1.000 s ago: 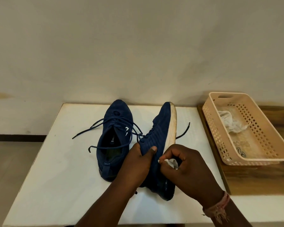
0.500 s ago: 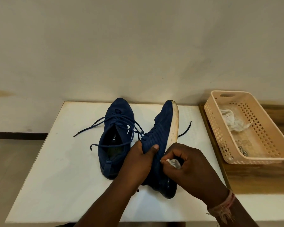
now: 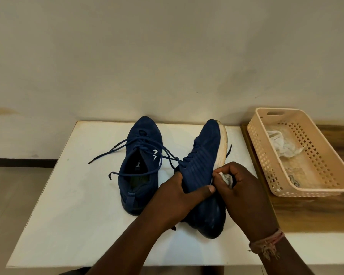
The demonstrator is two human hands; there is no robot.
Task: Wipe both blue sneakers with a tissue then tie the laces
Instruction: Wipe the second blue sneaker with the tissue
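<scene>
- Since a second ago, our right hand (image 3: 244,187) has moved its crumpled white tissue (image 3: 226,178) up from the side panel to the white sole edge of the tilted blue knit sneaker (image 3: 203,165).
- Our left hand (image 3: 179,201) stays clamped around that sneaker, thumb across its side.
- We judge wiping is still under way; both pairs of blue laces (image 3: 127,147) remain untied.
- The second blue sneaker (image 3: 139,165) sits upright just beside it on the white table (image 3: 72,205).
- A peach perforated plastic basket (image 3: 314,187) holding used tissues rests on the adjoining wooden surface (image 3: 306,213), against a plain wall.

Domestic room, probably a home: plain painted wall (image 3: 167,56) behind a white bench (image 3: 83,195), tiled floor (image 3: 12,205) (dark skirting), wooden surface (image 3: 306,213) right of the bench carrying a plastic basket (image 3: 254,133).
</scene>
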